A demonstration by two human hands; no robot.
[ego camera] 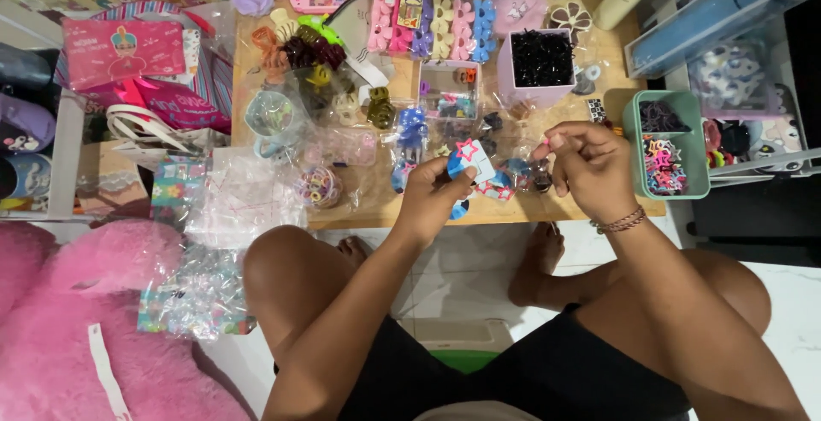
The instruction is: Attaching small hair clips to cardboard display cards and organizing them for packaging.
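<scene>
My left hand (436, 194) is closed around a small white card (473, 163) with star-shaped hair clips on it, with something blue showing under the palm. My right hand (590, 164) is just to its right, fingers curled and pinching a tiny item near the card; what it pinches is too small to tell. Both hands hover over the front edge of a low wooden table (368, 207), above small packets in clear plastic (513, 173).
A pink box of black hair ties (539, 62) and a green tray of small accessories (667, 143) stand near my right hand. Rows of pastel flower clips (436, 23), clear bags (239, 198) and a pink plush (77, 318) lie to the left. My knees sit below the table edge.
</scene>
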